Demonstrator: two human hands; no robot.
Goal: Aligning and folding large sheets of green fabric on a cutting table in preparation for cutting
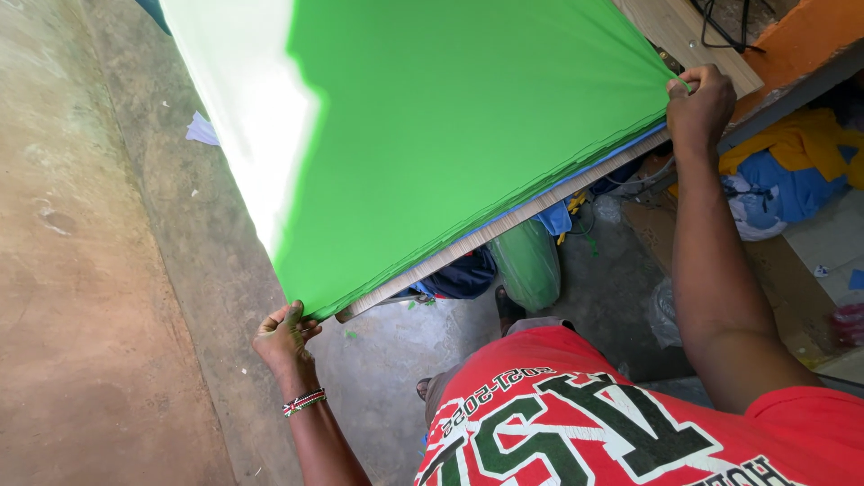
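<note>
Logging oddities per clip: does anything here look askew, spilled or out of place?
The green cloth lies flat on the table, held at two corners by the left hand and right hand. Only the surroundings look untidy: paper scraps on the floor and a heap of clothes under the bench.

Place: small tailoring or fabric-cutting workshop; informal, semi-open
Work surface: wooden cutting table (504,225) with a stack of green fabric (468,135) spread flat across it; blue layers showing at the stack's edge
Under table: green bag (526,265), dark bundle (463,277), loose cables; storage shoved below
Side clutter: heap of yellow and blue cloth (792,171) at right; scraps lying about
Floor: bare rough concrete floor (99,297); small fabric offcuts scattered on it
Light: strong daylight washing out the fabric's far part; suggests an open side
</note>
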